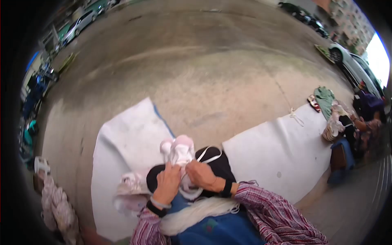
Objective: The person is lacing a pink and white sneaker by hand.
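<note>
Head view: both hands work at a small pale pink and white cloth shoe [179, 153] held over a black rounded form [216, 167] at the person's lap. Left hand [168, 182] is closed on the shoe's lower side; right hand [202, 174] pinches it beside a white strap [212, 157]. A skein of white yarn [196, 212] crosses the blue apron [220, 230]. White sheets [126, 139] cover the concrete ground [204, 73]; the fingertips are hidden in the fabric
</note>
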Demonstrator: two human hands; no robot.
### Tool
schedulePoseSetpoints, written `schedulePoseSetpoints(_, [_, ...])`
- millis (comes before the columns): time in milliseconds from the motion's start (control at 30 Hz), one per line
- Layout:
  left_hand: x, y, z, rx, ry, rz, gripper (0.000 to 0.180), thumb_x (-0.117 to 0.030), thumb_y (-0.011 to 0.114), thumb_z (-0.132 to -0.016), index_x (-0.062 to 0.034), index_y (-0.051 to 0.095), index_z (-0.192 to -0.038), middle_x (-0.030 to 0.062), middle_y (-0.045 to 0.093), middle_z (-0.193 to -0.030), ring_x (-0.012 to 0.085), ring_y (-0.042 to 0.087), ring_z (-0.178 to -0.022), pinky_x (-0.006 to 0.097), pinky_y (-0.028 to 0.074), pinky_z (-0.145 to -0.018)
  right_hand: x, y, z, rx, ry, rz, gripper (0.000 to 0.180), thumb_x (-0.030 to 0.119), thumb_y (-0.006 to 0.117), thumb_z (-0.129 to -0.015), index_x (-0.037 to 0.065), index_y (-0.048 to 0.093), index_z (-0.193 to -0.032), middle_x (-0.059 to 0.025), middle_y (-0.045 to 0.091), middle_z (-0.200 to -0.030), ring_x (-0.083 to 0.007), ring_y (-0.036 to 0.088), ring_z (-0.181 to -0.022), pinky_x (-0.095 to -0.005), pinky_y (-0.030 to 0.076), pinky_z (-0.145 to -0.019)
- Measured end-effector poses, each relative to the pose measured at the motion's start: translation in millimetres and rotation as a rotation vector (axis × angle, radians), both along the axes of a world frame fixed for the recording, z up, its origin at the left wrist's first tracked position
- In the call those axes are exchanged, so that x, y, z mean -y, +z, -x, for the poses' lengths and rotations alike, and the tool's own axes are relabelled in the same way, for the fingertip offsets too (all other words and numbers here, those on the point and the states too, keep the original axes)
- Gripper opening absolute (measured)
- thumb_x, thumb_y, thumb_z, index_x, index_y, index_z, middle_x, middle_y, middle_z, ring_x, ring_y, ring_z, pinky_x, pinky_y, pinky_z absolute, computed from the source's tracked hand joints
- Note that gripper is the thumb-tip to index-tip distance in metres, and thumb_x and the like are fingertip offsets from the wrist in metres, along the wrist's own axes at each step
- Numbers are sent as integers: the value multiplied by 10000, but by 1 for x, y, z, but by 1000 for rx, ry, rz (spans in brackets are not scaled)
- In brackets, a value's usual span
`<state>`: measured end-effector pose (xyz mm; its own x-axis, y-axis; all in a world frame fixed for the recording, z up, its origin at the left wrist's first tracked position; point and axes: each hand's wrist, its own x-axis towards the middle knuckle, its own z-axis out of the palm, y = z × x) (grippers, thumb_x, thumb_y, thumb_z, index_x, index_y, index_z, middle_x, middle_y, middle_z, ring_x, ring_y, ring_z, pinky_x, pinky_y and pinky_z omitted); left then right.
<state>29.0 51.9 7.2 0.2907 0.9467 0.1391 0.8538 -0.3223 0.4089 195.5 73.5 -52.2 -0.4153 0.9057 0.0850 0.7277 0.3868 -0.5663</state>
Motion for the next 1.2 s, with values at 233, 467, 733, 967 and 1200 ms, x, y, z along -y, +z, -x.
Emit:
schedulePoseSetpoints(233, [3,2,16,64,42,153,113,-203,660,-808,-104,699,-847,156,580,-859,377,610,-771,480,481,-675,6,13,10,-126,111,69,160,139,568,-853,-15,598,-819,-207,585,-833,-382,622,-750,-456,509,-627])
schedulePoseSetpoints(467, [-9,-21,21,185,30,65,103,-175,714,-721,-91,726,-780,152,599,-762,348,621,-741,429,488,-660,7,14,11,-75,104,-91,131,105,574,-827,-22,578,-857,-215,575,-866,-387,634,-721,-458,521,-601])
schedulePoseSetpoints(733, [-13,-21,21,144,12,58,111,-157,714,-702,-71,729,-771,159,618,-758,335,633,-718,409,501,-659,7,26,12,129,195,-58,176,69,622,-760,-31,558,-890,-210,565,-909,-367,650,-768,-431,529,-616])
schedulePoseSetpoints(967, [-14,-22,23,227,31,138,91,-153,697,-716,-72,711,-754,163,605,-791,342,638,-747,427,506,-674,10,12,17,-2,52,18,220,89,700,-702,-27,597,-858,-232,590,-924,-381,636,-835,-464,532,-684])
schedulePoseSetpoints(1200, [-17,-24,23,275,43,170,91,-135,687,-696,-65,708,-749,162,605,-780,339,629,-729,411,505,-690,15,14,13,-34,34,9,152,50,622,-748,-31,573,-867,-217,566,-926,-374,635,-793,-442,529,-656])
